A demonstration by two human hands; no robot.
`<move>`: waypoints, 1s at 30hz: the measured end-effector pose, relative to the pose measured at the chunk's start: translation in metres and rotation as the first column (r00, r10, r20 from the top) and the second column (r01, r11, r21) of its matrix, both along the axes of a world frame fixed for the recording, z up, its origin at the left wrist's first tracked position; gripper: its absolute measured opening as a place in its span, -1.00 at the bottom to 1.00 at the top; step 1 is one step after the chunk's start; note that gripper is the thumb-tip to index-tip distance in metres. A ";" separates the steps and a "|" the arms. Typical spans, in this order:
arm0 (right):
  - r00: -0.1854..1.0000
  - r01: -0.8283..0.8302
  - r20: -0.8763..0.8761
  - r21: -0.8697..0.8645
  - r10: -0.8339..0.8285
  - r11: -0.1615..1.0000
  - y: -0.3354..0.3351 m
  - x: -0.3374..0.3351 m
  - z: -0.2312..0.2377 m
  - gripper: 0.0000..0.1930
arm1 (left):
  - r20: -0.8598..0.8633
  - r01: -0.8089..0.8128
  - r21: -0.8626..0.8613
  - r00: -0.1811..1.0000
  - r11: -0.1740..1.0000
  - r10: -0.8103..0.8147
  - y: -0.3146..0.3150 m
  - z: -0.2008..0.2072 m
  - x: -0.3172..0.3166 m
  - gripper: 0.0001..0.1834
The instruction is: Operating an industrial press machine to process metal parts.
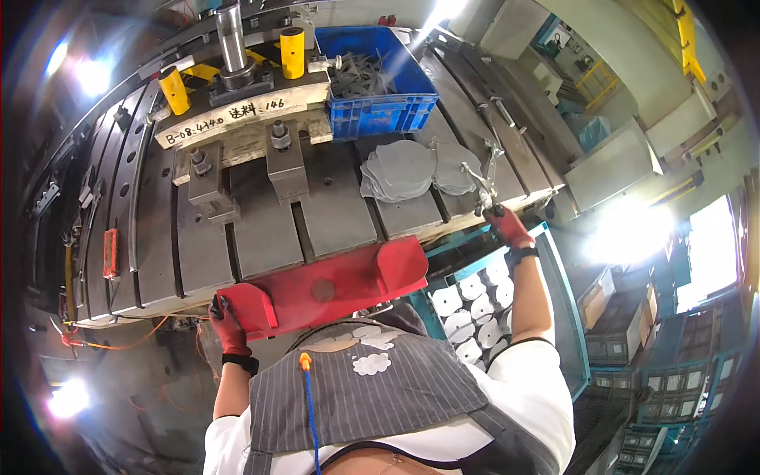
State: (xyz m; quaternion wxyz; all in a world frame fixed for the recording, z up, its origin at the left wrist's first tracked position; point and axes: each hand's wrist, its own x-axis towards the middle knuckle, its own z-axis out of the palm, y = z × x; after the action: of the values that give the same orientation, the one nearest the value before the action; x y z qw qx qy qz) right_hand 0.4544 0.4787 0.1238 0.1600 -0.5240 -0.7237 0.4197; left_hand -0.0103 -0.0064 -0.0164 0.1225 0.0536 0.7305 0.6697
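My left hand [229, 329], in a red glove, is closed around a thin dark rod [229, 309] at the left end of a red metal guard [323, 290]. My right hand [512, 229], also red-gloved, grips a silver forked metal tool [488, 176] that points away from me over the table's front edge. Its exact kind is hard to make out. Left of the tool lie two stacks of flat grey metal blanks, a nearer stack [398, 169] and a second stack [457, 167], side by side on the slotted steel table [340, 226].
A blue crate [380, 119] of metal scraps stands behind the blanks. Left of it is a die base [245, 119] with yellow posts [292, 54] and clamp blocks [286, 170]. Below my right arm, a teal-framed bin [567, 293] holds several round metal pieces [459, 325].
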 end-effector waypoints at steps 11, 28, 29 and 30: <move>0.804 0.175 -0.594 0.211 -0.016 0.962 -0.061 0.008 0.008 -0.69 | -0.115 0.114 0.177 0.989 0.978 -0.094 -0.038 -0.027 0.000 -0.68; 0.460 -0.626 0.580 -0.325 0.672 0.709 -0.102 -0.063 -0.167 -0.70 | 0.321 0.671 0.045 0.692 0.740 -0.646 -0.034 -0.071 -0.028 -0.63; 0.447 -0.644 0.581 -0.319 0.680 0.696 -0.099 -0.069 -0.174 -0.70 | 0.319 0.669 0.029 0.698 0.743 -0.641 -0.034 -0.068 -0.025 -0.63; 0.539 -0.634 0.506 -0.283 0.673 0.720 -0.097 -0.075 -0.181 -0.70 | 0.314 0.663 0.011 0.708 0.748 -0.632 -0.035 -0.065 -0.026 -0.63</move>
State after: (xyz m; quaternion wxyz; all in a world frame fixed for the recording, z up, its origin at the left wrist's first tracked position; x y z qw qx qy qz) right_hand 0.3795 0.3814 -0.0571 -0.2521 -0.3219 -0.8643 0.2928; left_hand -0.0360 -0.0414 -0.0817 0.4610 0.1987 0.6710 0.5456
